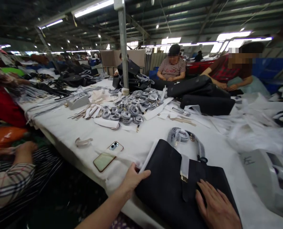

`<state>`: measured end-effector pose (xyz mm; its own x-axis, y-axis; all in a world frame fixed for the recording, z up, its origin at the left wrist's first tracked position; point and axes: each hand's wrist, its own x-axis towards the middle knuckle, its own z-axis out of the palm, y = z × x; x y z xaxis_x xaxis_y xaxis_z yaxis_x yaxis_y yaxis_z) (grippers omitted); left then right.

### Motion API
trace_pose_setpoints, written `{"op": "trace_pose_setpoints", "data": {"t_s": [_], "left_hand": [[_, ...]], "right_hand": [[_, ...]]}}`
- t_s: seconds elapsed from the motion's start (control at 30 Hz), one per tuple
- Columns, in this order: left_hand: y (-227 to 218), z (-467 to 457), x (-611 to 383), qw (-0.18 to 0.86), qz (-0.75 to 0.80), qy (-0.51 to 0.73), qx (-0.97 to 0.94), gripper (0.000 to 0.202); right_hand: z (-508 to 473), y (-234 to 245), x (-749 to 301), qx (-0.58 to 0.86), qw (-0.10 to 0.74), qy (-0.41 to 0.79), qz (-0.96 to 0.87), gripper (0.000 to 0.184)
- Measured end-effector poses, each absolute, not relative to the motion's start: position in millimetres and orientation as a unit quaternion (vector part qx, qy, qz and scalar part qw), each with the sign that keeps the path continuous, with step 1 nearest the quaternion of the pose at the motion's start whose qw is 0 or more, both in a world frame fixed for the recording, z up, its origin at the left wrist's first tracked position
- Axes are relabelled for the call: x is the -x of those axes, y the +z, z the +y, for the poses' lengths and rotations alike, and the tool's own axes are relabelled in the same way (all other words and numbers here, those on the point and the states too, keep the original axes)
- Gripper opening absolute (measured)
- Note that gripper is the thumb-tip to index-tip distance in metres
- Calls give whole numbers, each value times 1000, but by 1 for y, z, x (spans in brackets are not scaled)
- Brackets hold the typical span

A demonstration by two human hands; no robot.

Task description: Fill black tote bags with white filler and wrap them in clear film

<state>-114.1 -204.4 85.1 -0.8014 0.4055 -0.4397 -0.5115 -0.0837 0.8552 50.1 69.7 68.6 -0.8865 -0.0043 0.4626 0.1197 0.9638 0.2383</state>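
Work in hand looked like steadying a large, flat, black leather-look handbag (165,181), which lay on the near right of a long table covered in white cloth (66,127). The left hand (131,179) had a narrow grip on the bag's left edge, thumb on the front panel and fingers partly hidden beside a thin white sheet (149,156) that stuck out there. The right hand (215,203) gripped nothing; it lay spread, palm down, on the front, right of a white-wrapped closure strap (184,164) with a gold-coloured buckle (184,179). A coiled strap in greyish wrapping (179,136) rested just beyond the bag's far edge. The next move seemed to call for a firm left pinch while the right palm pressed the panel level, without scuffing the black surface.
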Motion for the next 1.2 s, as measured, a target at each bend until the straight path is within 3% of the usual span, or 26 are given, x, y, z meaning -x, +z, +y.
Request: {"op": "trace_pose_setpoints", "data": {"t_s": [0.3, 0.47, 0.6, 0.77, 1.07, 1.2], "left_hand": [[67, -195, 116, 227, 626, 743, 75, 46], [68, -197, 116, 227, 601, 761, 84, 48], [73, -203, 121, 232, 577, 776, 105, 46], [70, -212, 135, 246, 559, 775, 162, 51], [62, -230, 174, 234, 443, 849, 165, 45], [60, -239, 181, 253, 388, 870, 168, 31]], "right_hand": [[61, 81, -43, 26, 251, -125, -960, 38], [-2, 103, 12, -55, 225, 0, -973, 43], [-46, 85, 49, -76, 182, 60, -979, 51], [-49, 59, 52, -49, 189, 42, -980, 61], [-46, 58, 53, -68, 238, 10, -969, 64], [-43, 54, 54, -73, 254, -5, -965, 65]]}}
